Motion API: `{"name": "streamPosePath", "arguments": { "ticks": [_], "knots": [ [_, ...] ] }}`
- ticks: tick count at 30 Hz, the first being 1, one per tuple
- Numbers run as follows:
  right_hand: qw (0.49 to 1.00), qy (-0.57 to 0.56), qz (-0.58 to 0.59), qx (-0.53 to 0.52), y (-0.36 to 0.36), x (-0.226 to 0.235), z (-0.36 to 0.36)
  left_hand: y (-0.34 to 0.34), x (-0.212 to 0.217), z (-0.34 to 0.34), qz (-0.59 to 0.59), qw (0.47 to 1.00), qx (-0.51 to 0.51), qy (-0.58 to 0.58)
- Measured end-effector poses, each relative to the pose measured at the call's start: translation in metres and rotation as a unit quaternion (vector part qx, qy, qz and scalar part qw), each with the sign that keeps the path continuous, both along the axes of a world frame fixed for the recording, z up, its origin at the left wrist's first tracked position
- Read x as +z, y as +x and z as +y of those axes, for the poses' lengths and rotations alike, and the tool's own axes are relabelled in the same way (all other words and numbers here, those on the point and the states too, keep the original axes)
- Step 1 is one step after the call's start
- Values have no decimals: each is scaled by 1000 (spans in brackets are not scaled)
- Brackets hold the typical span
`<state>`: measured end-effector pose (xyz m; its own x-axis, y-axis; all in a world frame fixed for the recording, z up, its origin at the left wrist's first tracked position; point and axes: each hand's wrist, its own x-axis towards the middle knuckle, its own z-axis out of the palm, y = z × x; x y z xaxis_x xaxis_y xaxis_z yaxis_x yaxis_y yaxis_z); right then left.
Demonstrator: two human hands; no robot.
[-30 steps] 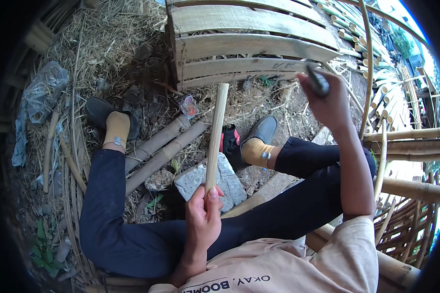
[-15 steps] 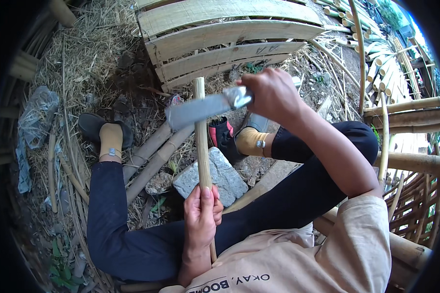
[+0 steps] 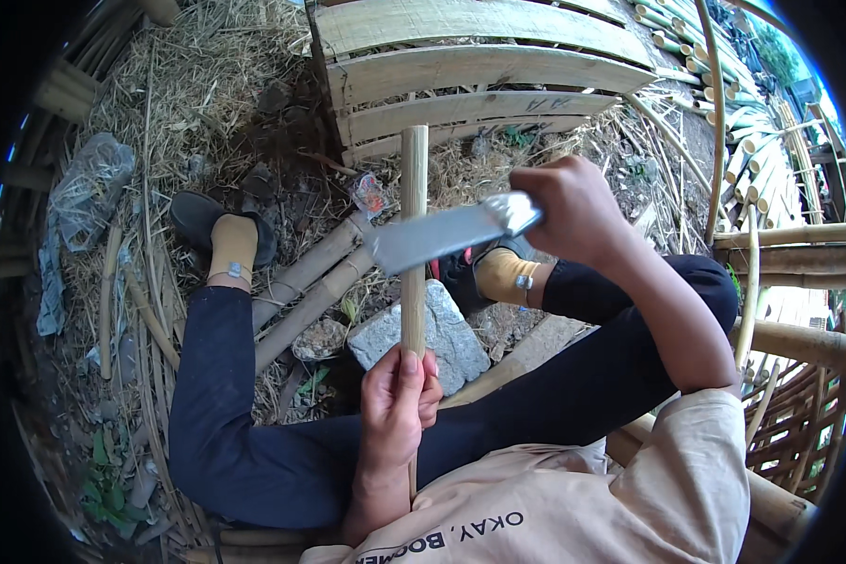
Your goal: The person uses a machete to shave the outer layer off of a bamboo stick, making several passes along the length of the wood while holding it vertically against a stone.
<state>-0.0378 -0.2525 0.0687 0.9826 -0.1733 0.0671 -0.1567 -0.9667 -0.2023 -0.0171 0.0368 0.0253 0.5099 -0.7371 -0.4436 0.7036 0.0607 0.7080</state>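
My left hand grips the lower part of a pale bamboo stick that stands upright between my knees over a grey stone block. My right hand is shut on the handle of a broad metal knife. Its blade lies across the stick about halfway up, pointing left. The stick's lower end is hidden behind my left hand.
Two thick bamboo poles lie on the straw-covered ground between my feet. A slatted bamboo panel stands ahead. More bamboo poles and curved frames are at the right. A crumpled plastic bag lies at the left.
My right hand came down from up high at the right and brought the knife onto the stick; the blade now sits lower on the stick. My left hand kept its hold.
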Motion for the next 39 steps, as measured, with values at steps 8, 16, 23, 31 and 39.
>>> {"name": "streamPosePath", "arguments": {
  "ticks": [8,16,23,31,39],
  "knots": [
    [1000,-16,-3,-1,11,-17,16,-3,-9,-6,-9,999,18,27],
    [947,-222,44,-229,24,15,-78,-24,-2,-9,-109,993,-10,40],
    [987,63,-37,-143,-9,31,-16,-11,-13,-12,-97,992,49,60],
    [994,21,104,27,-9,-17,56,5,-12,-4,-39,996,40,72],
    [1000,-7,3,7,-6,-42,47,-3,-10,-11,-82,992,37,90]
  ]
}}
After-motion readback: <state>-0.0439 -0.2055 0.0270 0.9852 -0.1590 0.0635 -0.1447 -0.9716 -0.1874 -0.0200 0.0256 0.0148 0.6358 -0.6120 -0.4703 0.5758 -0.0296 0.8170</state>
